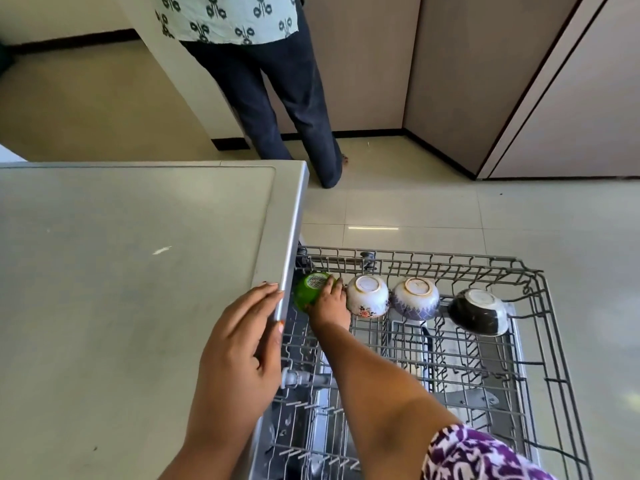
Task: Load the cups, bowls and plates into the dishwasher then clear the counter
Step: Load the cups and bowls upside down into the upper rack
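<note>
The dishwasher's grey wire rack (540,341) is pulled out over the floor. Along its far row lie three upturned bowls: a white floral bowl (367,295), a blue patterned bowl (415,298) and a black bowl (479,311). At the row's left end my right hand (330,303) grips a green bowl (306,289), bottom up with a label on its base, close under the counter's edge. My left hand (242,344) holds the edge of the grey counter (138,271), fingers on top and thumb below.
Another person (277,81) in dark trousers and a patterned shirt stands beyond the counter's corner, near the beige cabinets (467,64). Pale tiled floor (450,209) lies past the rack. Empty tines fill the rack's near rows.
</note>
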